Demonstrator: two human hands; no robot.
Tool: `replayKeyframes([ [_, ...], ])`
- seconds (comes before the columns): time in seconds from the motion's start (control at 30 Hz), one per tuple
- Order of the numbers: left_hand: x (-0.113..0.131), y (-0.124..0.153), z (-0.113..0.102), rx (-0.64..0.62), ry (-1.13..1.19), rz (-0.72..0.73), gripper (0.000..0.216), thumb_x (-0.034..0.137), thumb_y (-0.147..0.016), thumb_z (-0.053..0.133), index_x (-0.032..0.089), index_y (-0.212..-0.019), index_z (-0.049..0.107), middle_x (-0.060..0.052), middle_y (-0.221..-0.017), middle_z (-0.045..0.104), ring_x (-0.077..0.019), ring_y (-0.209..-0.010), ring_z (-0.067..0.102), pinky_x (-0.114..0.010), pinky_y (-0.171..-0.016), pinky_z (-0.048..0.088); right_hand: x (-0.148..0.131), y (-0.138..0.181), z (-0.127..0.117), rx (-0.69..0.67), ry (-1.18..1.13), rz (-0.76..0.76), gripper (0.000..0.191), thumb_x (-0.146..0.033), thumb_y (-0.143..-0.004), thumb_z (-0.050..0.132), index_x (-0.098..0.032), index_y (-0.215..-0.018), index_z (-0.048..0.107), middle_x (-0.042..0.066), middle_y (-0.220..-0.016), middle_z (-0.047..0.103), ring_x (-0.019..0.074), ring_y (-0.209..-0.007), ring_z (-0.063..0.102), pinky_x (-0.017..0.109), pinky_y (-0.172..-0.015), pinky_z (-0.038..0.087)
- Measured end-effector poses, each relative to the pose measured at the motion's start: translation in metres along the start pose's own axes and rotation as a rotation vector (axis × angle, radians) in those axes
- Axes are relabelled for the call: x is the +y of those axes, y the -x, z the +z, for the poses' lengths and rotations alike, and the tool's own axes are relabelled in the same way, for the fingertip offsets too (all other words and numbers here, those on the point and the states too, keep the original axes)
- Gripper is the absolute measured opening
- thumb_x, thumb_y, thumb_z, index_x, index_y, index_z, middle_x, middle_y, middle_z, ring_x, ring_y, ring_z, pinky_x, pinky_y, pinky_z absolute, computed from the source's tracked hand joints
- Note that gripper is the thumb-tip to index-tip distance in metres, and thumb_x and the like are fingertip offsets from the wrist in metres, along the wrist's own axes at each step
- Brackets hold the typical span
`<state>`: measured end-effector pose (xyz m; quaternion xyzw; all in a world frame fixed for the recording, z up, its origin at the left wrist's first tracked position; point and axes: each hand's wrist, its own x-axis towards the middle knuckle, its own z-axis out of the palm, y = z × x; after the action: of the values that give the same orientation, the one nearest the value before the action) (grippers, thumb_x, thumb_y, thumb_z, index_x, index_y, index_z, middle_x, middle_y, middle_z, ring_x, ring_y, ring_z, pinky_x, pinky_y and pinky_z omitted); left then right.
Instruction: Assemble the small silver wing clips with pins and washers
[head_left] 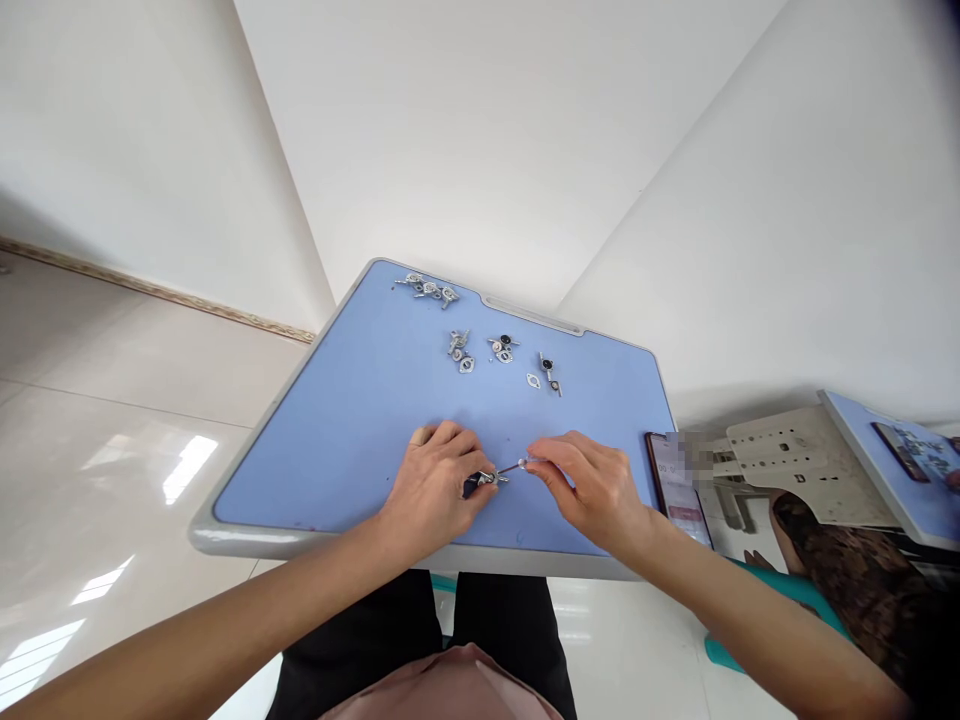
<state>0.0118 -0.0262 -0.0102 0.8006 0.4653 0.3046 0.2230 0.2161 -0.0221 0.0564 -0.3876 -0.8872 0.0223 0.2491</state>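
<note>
My left hand (433,484) rests on the blue desk top (352,420), its fingers closed round a small metal fitting with a dark part (484,481). My right hand (592,484) pinches a thin clear-handled tool (519,466) whose tip meets that fitting. Both hands sit near the desk's front edge, almost touching each other.
Small metal parts lie farther back: a cluster (430,289) at the far edge, a group (460,354), another (503,347) and a pair (547,372). A phone (677,487) lies at the desk's right edge. Another person's desk (892,460) and patterned clothing (855,580) are at the right.
</note>
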Motion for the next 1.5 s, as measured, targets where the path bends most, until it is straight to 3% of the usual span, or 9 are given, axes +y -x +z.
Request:
replayKeyframes([
  [0.2, 0.0, 0.001, 0.001, -0.004, -0.004, -0.003, 0.004, 0.024, -0.082, 0.067, 0.023, -0.082, 0.071, -0.001, -0.083, 0.066, -0.0203, -0.087, 0.054, -0.038, -0.079, 0.036, -0.004, -0.025, -0.016, -0.321, 0.451, -0.126, 0.045, -0.044, -0.099, 0.046, -0.018, -0.063, 0.052, -0.001, -0.05, 0.05, 0.0107, -0.049, 0.044, 0.028, -0.047, 0.02],
  [0.4, 0.001, 0.0, 0.0, -0.002, 0.003, -0.008, 0.002, 0.023, -0.081, 0.069, 0.022, -0.082, 0.071, -0.001, -0.084, 0.067, -0.0206, -0.088, 0.054, -0.039, -0.081, 0.037, -0.02, -0.045, -0.028, -0.784, 0.56, -0.128, 0.011, -0.014, -0.094, 0.046, -0.015, -0.104, 0.051, 0.006, -0.085, 0.06, 0.0144, -0.068, 0.052, 0.025, -0.043, 0.017],
  [0.57, 0.0, 0.0, -0.001, -0.015, -0.002, -0.008, 0.003, 0.022, -0.08, 0.07, 0.022, -0.083, 0.071, -0.001, -0.084, 0.066, -0.0204, -0.088, 0.054, -0.038, -0.081, 0.036, -0.023, -0.054, -0.032, -1.041, 0.596, -0.131, 0.021, -0.008, -0.09, 0.048, -0.014, -0.109, 0.051, 0.001, -0.069, 0.061, 0.0119, -0.048, 0.048, 0.027, -0.043, 0.02],
  [0.8, -0.001, 0.0, 0.001, -0.002, -0.015, 0.006, 0.002, 0.023, -0.081, 0.07, 0.022, -0.082, 0.071, -0.002, -0.084, 0.067, -0.0209, -0.088, 0.054, -0.039, -0.081, 0.037, -0.023, -0.067, -0.031, -0.908, 0.715, -0.154, 0.019, -0.022, -0.099, 0.044, -0.016, -0.091, 0.06, 0.01, -0.086, 0.065, 0.0183, -0.074, 0.06, 0.026, -0.047, 0.025],
  [1.03, -0.002, 0.0, 0.001, -0.009, -0.011, 0.006, 0.002, 0.023, -0.081, 0.069, 0.022, -0.082, 0.071, -0.002, -0.084, 0.067, -0.0212, -0.089, 0.054, -0.04, -0.082, 0.036, -0.03, -0.062, -0.033, -0.998, 0.665, -0.093, 0.021, -0.031, -0.102, 0.038, -0.016, -0.102, 0.052, 0.003, -0.069, 0.059, 0.0143, -0.053, 0.053, 0.026, -0.042, 0.018],
  [1.2, -0.002, 0.0, 0.001, 0.013, -0.002, 0.019, 0.002, 0.02, -0.08, 0.069, 0.022, -0.081, 0.07, -0.002, -0.084, 0.067, -0.0209, -0.089, 0.054, -0.04, -0.083, 0.036, -0.031, -0.064, -0.04, -1.037, 0.586, -0.203, 0.017, -0.007, -0.087, 0.051, -0.016, -0.102, 0.051, 0.005, -0.083, 0.062, 0.0126, -0.061, 0.054, 0.026, -0.043, 0.018],
  [1.3, -0.001, 0.0, 0.001, 0.008, -0.004, 0.021, 0.001, 0.021, -0.079, 0.07, 0.021, -0.08, 0.069, -0.001, -0.082, 0.066, -0.0205, -0.086, 0.053, -0.039, -0.081, 0.035, -0.03, -0.066, -0.037, -1.072, 0.622, -0.171, 0.01, -0.021, -0.098, 0.045, -0.015, -0.098, 0.054, 0.003, -0.07, 0.061, 0.0135, -0.054, 0.053, 0.027, -0.043, 0.018],
  [1.4, -0.001, 0.0, 0.0, -0.001, -0.013, 0.016, 0.002, 0.021, -0.079, 0.071, 0.021, -0.079, 0.069, -0.001, -0.082, 0.066, -0.0201, -0.086, 0.052, -0.038, -0.08, 0.035, -0.028, -0.067, -0.032, -0.987, 0.682, -0.05, 0.033, -0.042, -0.102, 0.036, -0.016, -0.095, 0.055, 0.003, -0.063, 0.06, 0.0156, -0.052, 0.054, 0.027, -0.043, 0.017],
  [1.5, -0.001, 0.0, 0.0, 0.002, -0.013, 0.017, 0.001, 0.021, -0.08, 0.07, 0.022, -0.08, 0.07, -0.001, -0.083, 0.066, -0.0202, -0.087, 0.053, -0.038, -0.08, 0.035, -0.027, -0.065, -0.029, -0.903, 0.627, -0.102, 0.022, -0.033, -0.101, 0.043, -0.015, -0.101, 0.054, 0.007, -0.078, 0.066, 0.0153, -0.061, 0.058, 0.026, -0.043, 0.018],
])
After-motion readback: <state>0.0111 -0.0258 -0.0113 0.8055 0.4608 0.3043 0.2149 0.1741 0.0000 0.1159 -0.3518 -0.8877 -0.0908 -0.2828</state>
